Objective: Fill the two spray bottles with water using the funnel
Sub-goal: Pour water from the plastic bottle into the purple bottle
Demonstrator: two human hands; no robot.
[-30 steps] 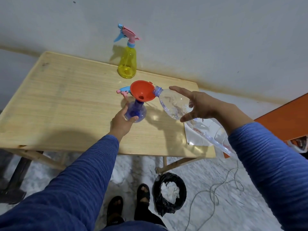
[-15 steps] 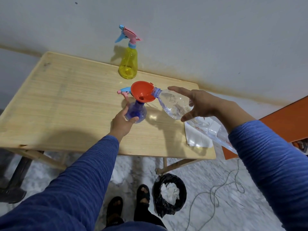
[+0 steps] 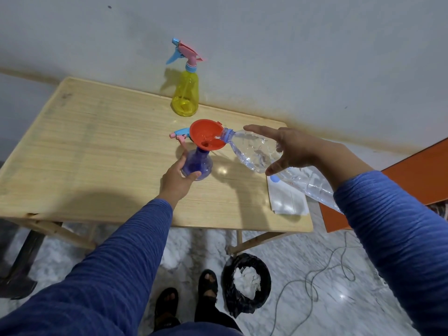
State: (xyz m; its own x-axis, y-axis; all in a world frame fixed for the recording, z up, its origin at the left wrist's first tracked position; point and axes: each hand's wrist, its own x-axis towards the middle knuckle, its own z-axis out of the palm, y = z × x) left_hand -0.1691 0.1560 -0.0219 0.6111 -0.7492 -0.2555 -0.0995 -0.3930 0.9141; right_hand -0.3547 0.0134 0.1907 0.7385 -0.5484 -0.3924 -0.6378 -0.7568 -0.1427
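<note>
Spray bottles, two of them, stand on the pale wooden table (image 3: 97, 146). One is the blue spray bottle (image 3: 197, 163), a translucent, round-bellied flask near the middle of the tabletop with its trigger top removed. Its blue and pink spray head (image 3: 180, 135) lies on the table just behind it. A red funnel (image 3: 207, 137) sits tilted in its open neck, and water shows inside the cone. The left hand (image 3: 178, 179) grips the belly of this bottle from the near side, thumb and fingers curled round it.

The right hand (image 3: 294, 149) holds a clear plastic water bottle (image 3: 257, 151) tipped towards the funnel, its thumb under the bottle and its fingers spread over it, the forefinger stretched straight. The bottle's bluish mouth rests at the funnel's rim.

The yellow spray bottle (image 3: 185, 95) stands upright at the far edge against the wall, well apart from the blue one, with its pink and blue trigger head fitted. White papers (image 3: 287, 200) lie at the table's right corner.
</note>
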